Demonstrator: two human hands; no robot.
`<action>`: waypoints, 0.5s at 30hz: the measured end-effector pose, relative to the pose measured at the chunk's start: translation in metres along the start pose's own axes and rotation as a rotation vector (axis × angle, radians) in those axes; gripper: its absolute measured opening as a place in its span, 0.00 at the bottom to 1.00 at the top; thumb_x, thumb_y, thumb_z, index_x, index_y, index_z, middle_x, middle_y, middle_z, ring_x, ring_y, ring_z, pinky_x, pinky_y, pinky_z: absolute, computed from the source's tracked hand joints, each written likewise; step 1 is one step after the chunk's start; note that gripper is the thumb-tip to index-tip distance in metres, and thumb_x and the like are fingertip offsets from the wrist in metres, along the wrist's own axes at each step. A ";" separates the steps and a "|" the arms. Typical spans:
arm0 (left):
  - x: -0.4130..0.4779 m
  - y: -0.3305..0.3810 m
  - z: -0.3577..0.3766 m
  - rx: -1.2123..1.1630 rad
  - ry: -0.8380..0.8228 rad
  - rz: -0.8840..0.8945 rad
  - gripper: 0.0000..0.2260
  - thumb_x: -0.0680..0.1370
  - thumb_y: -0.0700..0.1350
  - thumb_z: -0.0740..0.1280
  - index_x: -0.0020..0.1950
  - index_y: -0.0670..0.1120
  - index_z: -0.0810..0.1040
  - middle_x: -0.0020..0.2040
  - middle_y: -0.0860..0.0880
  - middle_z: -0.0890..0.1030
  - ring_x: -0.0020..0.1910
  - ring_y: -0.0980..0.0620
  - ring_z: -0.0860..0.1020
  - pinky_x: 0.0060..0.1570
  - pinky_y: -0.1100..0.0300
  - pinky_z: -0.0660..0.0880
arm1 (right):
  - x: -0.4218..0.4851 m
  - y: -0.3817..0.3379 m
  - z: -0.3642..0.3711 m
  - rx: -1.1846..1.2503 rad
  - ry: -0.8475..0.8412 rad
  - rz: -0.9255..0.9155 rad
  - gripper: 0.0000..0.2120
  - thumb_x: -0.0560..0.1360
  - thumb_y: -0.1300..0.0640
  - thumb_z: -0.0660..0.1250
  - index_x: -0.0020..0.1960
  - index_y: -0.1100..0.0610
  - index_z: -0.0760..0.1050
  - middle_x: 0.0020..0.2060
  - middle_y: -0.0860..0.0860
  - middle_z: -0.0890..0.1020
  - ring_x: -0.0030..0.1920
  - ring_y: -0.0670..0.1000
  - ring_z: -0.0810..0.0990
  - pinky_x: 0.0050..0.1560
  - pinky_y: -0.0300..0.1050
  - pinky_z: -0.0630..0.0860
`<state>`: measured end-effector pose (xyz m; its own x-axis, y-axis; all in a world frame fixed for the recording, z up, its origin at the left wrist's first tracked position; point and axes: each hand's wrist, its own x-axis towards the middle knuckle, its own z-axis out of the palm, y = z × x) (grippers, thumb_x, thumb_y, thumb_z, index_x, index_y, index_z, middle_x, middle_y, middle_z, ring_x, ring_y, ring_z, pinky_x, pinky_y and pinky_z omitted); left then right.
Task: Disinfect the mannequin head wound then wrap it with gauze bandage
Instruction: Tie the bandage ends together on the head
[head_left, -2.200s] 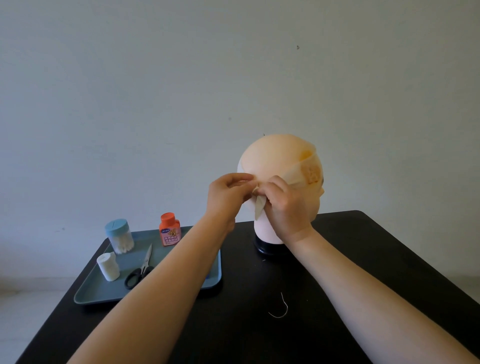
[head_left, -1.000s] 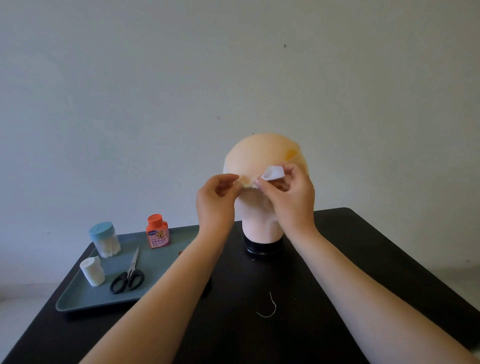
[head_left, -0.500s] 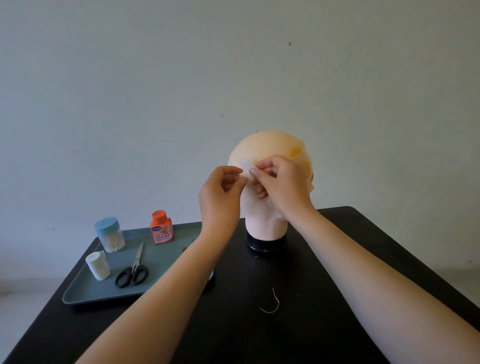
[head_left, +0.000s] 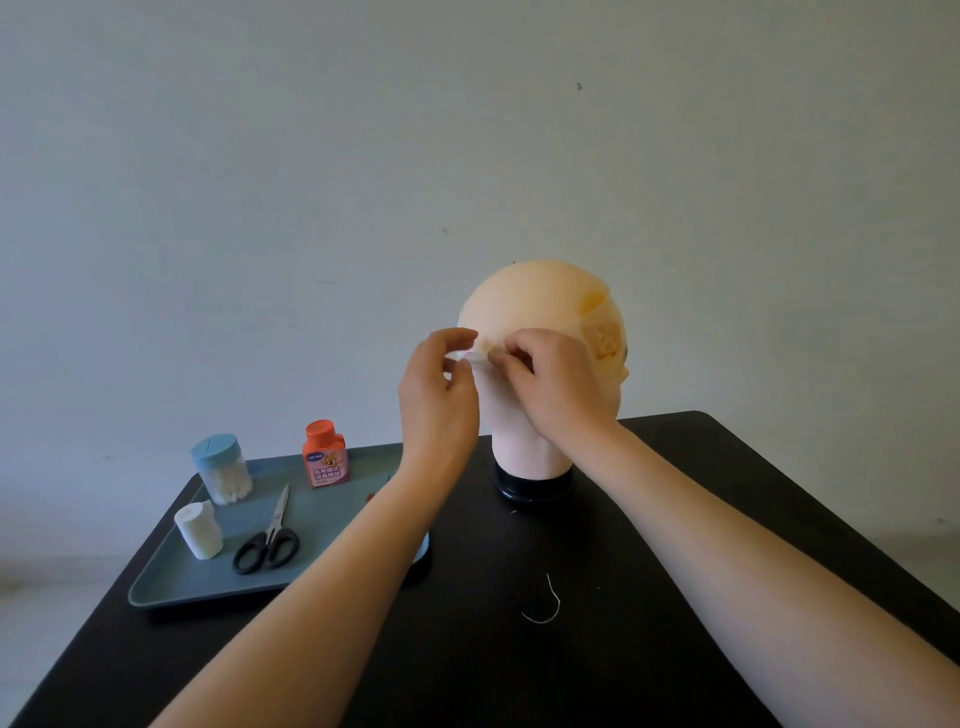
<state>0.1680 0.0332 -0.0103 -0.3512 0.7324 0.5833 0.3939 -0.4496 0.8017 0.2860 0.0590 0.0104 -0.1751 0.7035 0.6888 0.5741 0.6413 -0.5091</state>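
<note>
A peach mannequin head stands on a black base on the black table. A pale gauze bandage runs around it, with a yellow-stained patch under the gauze on its right side. At the back of the head, my left hand and my right hand meet, and each pinches a loose end of the bandage between thumb and fingertips. The join itself is partly hidden by my fingers.
A grey-blue tray at the left holds a gauze roll, black scissors, a blue-lidded jar of cotton swabs and an orange-capped disinfectant bottle. A short white thread lies on the table.
The loose white bandage end that my right hand held up over the head has come down between both hands. Both hands now pinch close together at the back of the head.
</note>
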 end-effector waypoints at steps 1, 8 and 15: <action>-0.001 -0.002 0.001 0.024 -0.037 0.008 0.13 0.76 0.37 0.61 0.54 0.54 0.77 0.52 0.59 0.79 0.47 0.66 0.75 0.43 0.77 0.69 | -0.001 0.000 0.000 0.017 0.009 -0.005 0.15 0.78 0.59 0.64 0.35 0.65 0.75 0.29 0.56 0.78 0.31 0.51 0.71 0.35 0.40 0.66; 0.007 -0.008 -0.006 0.082 -0.047 -0.010 0.09 0.77 0.43 0.67 0.41 0.57 0.78 0.38 0.60 0.81 0.40 0.64 0.78 0.39 0.75 0.71 | 0.002 0.008 -0.003 0.051 0.012 0.044 0.15 0.79 0.56 0.64 0.36 0.62 0.78 0.30 0.54 0.79 0.35 0.52 0.76 0.38 0.43 0.70; 0.008 -0.011 -0.013 0.178 -0.328 -0.128 0.02 0.76 0.46 0.69 0.45 0.50 0.81 0.40 0.53 0.82 0.37 0.59 0.78 0.39 0.66 0.72 | 0.005 0.012 -0.008 0.087 -0.059 0.091 0.14 0.77 0.56 0.65 0.36 0.62 0.78 0.32 0.54 0.81 0.37 0.53 0.79 0.44 0.51 0.76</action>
<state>0.1503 0.0374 -0.0126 -0.1284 0.9140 0.3848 0.5160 -0.2698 0.8130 0.2984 0.0680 0.0123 -0.1734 0.7752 0.6074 0.5186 0.5962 -0.6129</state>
